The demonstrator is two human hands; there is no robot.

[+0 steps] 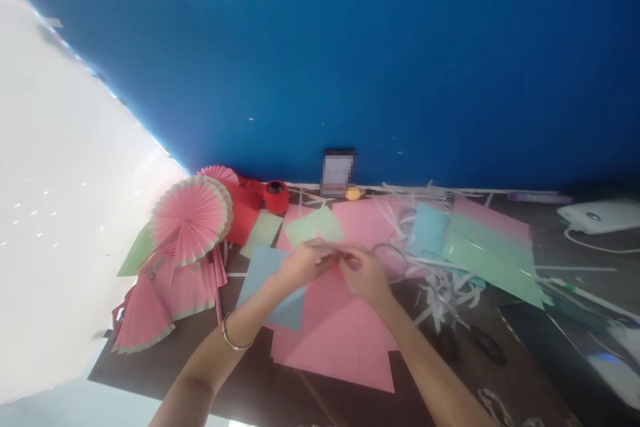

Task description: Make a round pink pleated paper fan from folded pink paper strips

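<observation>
Left hand, right hand: fingertips drawn together above pink paper, cannot tell what they pinch; pink paper on tabletop; blue paper, fan left of pink paper, strips right

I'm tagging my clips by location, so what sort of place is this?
Probably a paper-craft table by a blue wall. Pleated pink fans sit at the left, white strips lie heaped to the right, and pink sheets lie in the middle.
</observation>
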